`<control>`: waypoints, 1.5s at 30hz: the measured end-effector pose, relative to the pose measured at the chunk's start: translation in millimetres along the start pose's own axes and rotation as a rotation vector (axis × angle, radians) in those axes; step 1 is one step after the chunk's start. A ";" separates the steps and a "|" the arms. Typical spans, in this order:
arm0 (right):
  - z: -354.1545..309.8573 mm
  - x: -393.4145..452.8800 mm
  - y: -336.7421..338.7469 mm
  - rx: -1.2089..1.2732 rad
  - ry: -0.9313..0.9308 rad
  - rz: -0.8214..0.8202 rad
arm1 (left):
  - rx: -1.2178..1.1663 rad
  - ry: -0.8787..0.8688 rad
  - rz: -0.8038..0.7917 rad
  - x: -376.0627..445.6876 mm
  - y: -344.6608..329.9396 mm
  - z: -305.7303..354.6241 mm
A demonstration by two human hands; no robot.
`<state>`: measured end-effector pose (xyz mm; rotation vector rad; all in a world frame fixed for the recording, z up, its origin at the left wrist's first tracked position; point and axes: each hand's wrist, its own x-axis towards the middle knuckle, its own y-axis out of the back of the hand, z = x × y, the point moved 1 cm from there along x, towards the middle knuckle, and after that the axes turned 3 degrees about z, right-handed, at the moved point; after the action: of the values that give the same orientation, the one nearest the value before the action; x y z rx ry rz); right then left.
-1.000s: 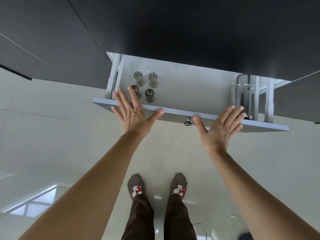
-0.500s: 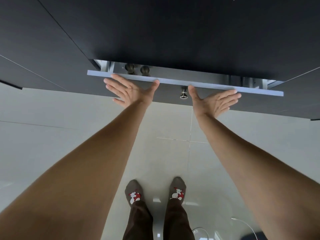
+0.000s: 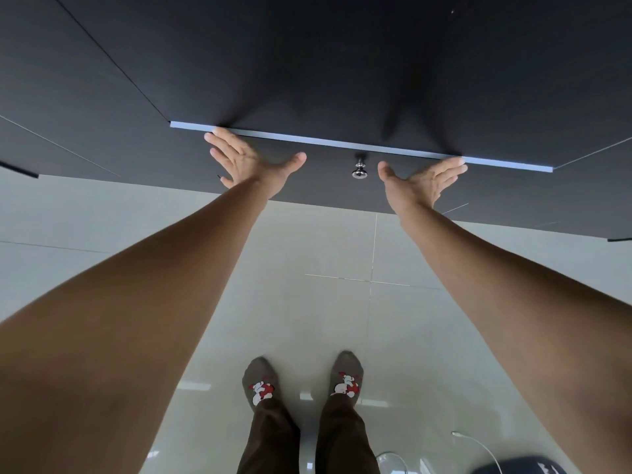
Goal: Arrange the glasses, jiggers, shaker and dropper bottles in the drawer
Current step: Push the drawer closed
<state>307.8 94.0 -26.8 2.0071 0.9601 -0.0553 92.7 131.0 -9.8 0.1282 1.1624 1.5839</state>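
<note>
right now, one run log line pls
drawer: nearly shut | left hand: open, flat on front | right hand: open, flat on front | knob: untouched

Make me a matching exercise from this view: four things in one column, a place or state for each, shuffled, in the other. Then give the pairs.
Things:
1. drawer front
2. knob
3. left hand
4. socks

Descriptions:
A. on the tiled floor, red and white print
B. pushed in almost flush, pale top edge showing
C. metal, between the two hands
D. open, fingers at the drawer's top edge, left of the knob

Pairs: 1-B, 2-C, 3-D, 4-A
</note>
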 end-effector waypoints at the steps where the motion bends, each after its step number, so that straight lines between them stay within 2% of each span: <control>1: -0.1 0.8 1.5 0.001 0.001 -0.012 | 0.000 -0.006 -0.016 0.7 1.8 -0.8; 7: 2.5 1.8 17.7 -0.051 0.005 -0.117 | 0.024 -0.045 -0.090 -2.9 21.7 -7.3; 15: -25.8 -41.3 69.9 0.023 0.013 -0.151 | -0.025 -0.098 -0.036 -57.4 59.8 -10.8; 17: -36.4 -67.6 94.8 0.069 0.021 -0.181 | -0.069 -0.167 -0.023 -88.2 78.2 -7.0; 21: -58.0 -141.4 157.1 0.090 0.179 -0.245 | -0.124 -0.428 0.031 -161.7 127.0 3.7; 25: -93.2 -223.8 234.7 0.125 0.570 -0.190 | -0.203 -0.814 0.160 -232.9 195.1 33.7; 28: -144.3 -264.3 296.2 0.228 0.816 -0.067 | -0.281 -1.159 0.336 -268.3 247.0 79.5; 30: -182.8 -272.1 329.9 0.333 0.990 0.095 | -0.315 -1.281 0.437 -280.7 276.7 118.9; 32: -215.2 -263.1 347.7 0.348 1.069 0.208 | -0.289 -1.275 0.475 -278.5 295.8 156.2; 34: -242.7 -241.6 349.8 0.225 1.042 0.245 | -0.149 -1.172 0.447 -261.2 299.8 188.1; 38: -264.4 -187.9 313.7 -0.199 0.810 -0.010 | 0.266 -0.880 0.205 -230.4 275.9 220.1; 41: -262.0 -171.6 289.2 -0.518 0.825 0.040 | 0.479 -0.861 0.212 -227.1 262.6 220.8; 45: -263.1 -173.4 286.0 -0.616 0.841 0.083 | 0.557 -0.849 0.174 -225.9 263.9 223.1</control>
<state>290.6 93.1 398.4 1.4606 1.1955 1.0724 134.9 110.4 400.4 1.1713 0.8710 1.0994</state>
